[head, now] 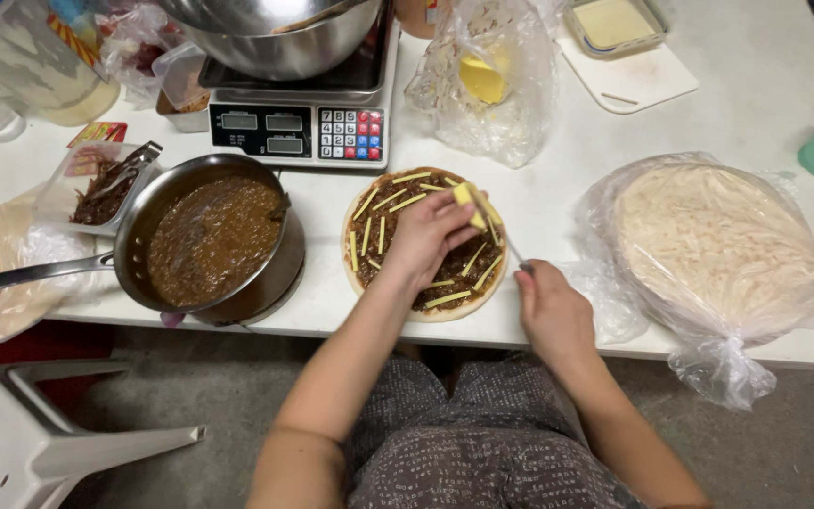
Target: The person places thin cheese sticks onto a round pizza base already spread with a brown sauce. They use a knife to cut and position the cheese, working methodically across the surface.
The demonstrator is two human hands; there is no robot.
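Head view, white desk, items as seen.

Left hand: fingers curled around a yellow block of cheese, held just above the upper right part of the flatbread.

Right hand: clenched on the handle of a thin knife, whose blade runs up toward the cheese block; the tip is hidden behind the left hand.

Round flatbread: lies flat at the desk's near edge, centre. Spread with dark brown sauce and strewn with thin yellow cheese strips, mostly on its left and lower halves.

Frying pan: steel, left of the flatbread, filled with brown sauce, long handle pointing left, resting on a round base.

Digital scale: behind the pan, dark front panel with two small displays and a keypad of white, red and blue buttons. Carries a large steel mixing bowl.

Clear plastic bag: right of the scale, crumpled, a yellow piece inside.

Bagged stack of pale flatbreads: right side, in clear film knotted at the near corner.

Clear tub: left of the pan, dark contents, metal tongs laid on it.

Small red and yellow packet: flat, just behind that tub.

White cutting board: far right, with a rectangular container of pale yellow matter on it.
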